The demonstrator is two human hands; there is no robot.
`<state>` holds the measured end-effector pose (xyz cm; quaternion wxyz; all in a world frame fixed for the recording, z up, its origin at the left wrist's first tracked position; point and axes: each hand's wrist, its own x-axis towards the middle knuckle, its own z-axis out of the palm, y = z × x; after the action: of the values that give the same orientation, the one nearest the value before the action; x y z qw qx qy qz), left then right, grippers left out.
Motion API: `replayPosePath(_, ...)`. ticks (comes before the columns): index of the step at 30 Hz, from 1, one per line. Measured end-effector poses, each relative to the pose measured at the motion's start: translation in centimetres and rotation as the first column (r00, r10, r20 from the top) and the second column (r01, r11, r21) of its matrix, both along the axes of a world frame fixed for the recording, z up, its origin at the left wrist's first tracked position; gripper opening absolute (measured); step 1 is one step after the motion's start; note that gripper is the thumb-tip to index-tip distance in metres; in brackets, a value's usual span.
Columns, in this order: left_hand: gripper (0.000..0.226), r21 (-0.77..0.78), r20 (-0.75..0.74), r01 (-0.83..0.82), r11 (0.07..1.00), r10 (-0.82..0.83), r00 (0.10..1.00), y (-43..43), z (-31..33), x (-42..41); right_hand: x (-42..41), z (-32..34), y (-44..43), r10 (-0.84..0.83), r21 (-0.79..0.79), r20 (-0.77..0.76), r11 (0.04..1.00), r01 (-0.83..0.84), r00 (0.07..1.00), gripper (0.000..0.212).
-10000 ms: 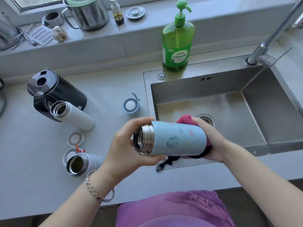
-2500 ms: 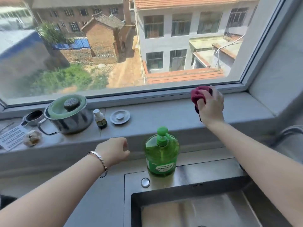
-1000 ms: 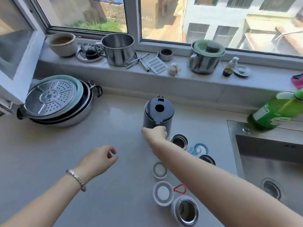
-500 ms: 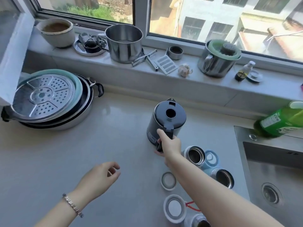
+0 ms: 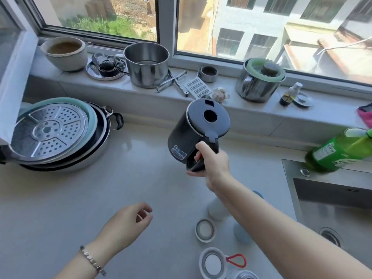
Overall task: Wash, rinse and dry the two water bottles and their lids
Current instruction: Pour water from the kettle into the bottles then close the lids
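The right hand [image 5: 211, 162] is clamping its grip round the handle of the black plastic kettle [image 5: 193, 127], holding it tilted above the grey stone bench [image 5: 60, 198], probably to clear space or pour. The left hand [image 5: 126, 222] is hovering, its grip slack and empty. The white water bottle [image 5: 215, 210] and the pale-blue water bottle [image 5: 240, 235] are sitting half-hidden beneath the right forearm, beside a round white lid [image 5: 205, 230] and a red-looped lid [image 5: 213, 262].

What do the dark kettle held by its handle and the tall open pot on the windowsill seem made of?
Kettle: probably plastic, a matte dark shell with only a soft sheen. Pot: stainless steel by the look, a bright brushed wall with sharp reflections.
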<state>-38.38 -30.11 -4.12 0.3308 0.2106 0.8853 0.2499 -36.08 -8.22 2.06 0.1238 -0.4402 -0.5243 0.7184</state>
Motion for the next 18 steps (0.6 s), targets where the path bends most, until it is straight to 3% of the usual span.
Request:
replayPosePath(8,0.008,0.135,-0.100,0.077,0.988,-0.064,0.993,4.2,4.8,2.8,5.7,12.3,5.7,0.201,0.267,-0.108,0.949,-0.166,0.974,0.028)
replayPosePath(13,0.015,0.222,-0.154,0.183,0.958,-0.151,0.976,9.5,8.2,6.7,14.2,16.6,9.7,0.237,0.316,-0.031,0.924,-0.215,0.971,0.029)
replayPosePath(18,0.013,0.308,-0.212,0.282,0.909,-0.224,0.951,15.0,8.7,12.7,24.3,15.8,13.2,0.179,0.336,0.133,0.917,-0.214,0.975,0.032)
